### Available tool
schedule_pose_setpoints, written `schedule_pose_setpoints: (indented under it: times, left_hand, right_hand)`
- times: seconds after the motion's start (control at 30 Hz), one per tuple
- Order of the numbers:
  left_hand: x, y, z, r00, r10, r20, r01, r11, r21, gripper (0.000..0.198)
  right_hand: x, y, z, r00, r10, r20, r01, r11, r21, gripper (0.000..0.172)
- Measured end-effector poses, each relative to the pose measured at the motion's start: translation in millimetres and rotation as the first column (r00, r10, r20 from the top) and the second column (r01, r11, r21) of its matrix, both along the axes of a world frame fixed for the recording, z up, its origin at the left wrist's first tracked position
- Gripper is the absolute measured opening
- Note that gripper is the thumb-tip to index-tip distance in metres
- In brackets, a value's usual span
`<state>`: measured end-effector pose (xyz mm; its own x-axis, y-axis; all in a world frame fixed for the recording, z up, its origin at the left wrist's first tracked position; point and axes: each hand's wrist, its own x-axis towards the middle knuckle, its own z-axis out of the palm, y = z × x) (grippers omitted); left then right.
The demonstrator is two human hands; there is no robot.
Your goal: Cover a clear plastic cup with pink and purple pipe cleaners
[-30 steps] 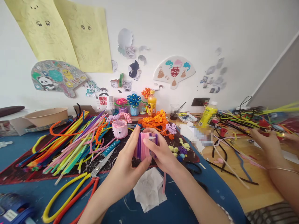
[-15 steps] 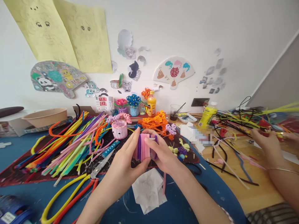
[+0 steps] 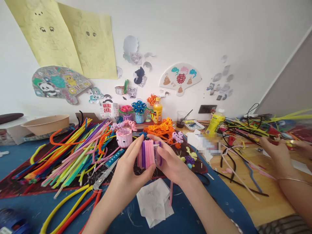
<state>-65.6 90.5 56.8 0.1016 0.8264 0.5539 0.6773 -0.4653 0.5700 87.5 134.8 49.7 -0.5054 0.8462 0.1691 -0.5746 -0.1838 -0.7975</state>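
Between my two hands, in the middle of the head view, is a small cup [image 3: 148, 155] covered side by side with pink and purple pipe cleaners. A clear, uncovered part shows at its right side. My left hand [image 3: 129, 169] is wrapped round the cup's left side, thumb beneath. My right hand [image 3: 172, 162] grips the right side, its thumb near the edge of the strips; its other fingers are mostly hidden behind. A pink pipe cleaner [image 3: 171, 194] hangs below my right hand. Beneath lies a crumpled white paper [image 3: 154, 202] on the blue table cover.
Loose coloured pipe cleaners [image 3: 70, 152] pile up on the left, with scissors [image 3: 104, 174] beside them. Behind stand a pink pipe-cleaner pot [image 3: 124, 138], an orange juice bottle [image 3: 157, 111] and a yellow bottle [image 3: 215, 122]. At right, another person's hand [image 3: 276, 151] holds something small and red.
My right thumb has slid rightward off the pink strips, so more of them shows. Both hands still hold the cup. The view has shifted slightly.
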Motion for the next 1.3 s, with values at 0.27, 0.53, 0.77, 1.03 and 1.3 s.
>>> schedule_pose_setpoints:
  times: [0.27,0.53,0.77,1.03,1.3]
  left_hand:
    - [-4,0,-1.4,0.993,0.045,0.107,-0.052,0.996,0.069,0.065]
    - [-4,-1,-1.3,0.992,0.048,0.112,-0.055,0.997,0.061,0.063]
    - [-4,0,-1.7,0.994,0.032,0.106,-0.038,0.998,0.049,0.063]
    - [-5,0,-2.8,0.994,0.016,0.112,-0.023,0.997,0.067,0.063]
    - [-5,0,-3.1,0.986,-0.016,0.164,0.010,0.999,0.036,0.062]
  right_hand:
    - [5,11,2.6,0.943,-0.331,-0.027,0.332,0.943,0.040,0.045]
    - [16,16,1.8,0.836,-0.545,0.071,0.530,0.834,0.155,0.034]
    - [14,8,2.6,0.733,-0.655,0.186,0.548,0.729,0.409,0.047]
    - [15,2,8.4,0.770,-0.633,0.084,0.545,0.720,0.430,0.021]
    - [15,0,8.7,0.707,-0.701,0.098,0.613,0.676,0.409,0.033]
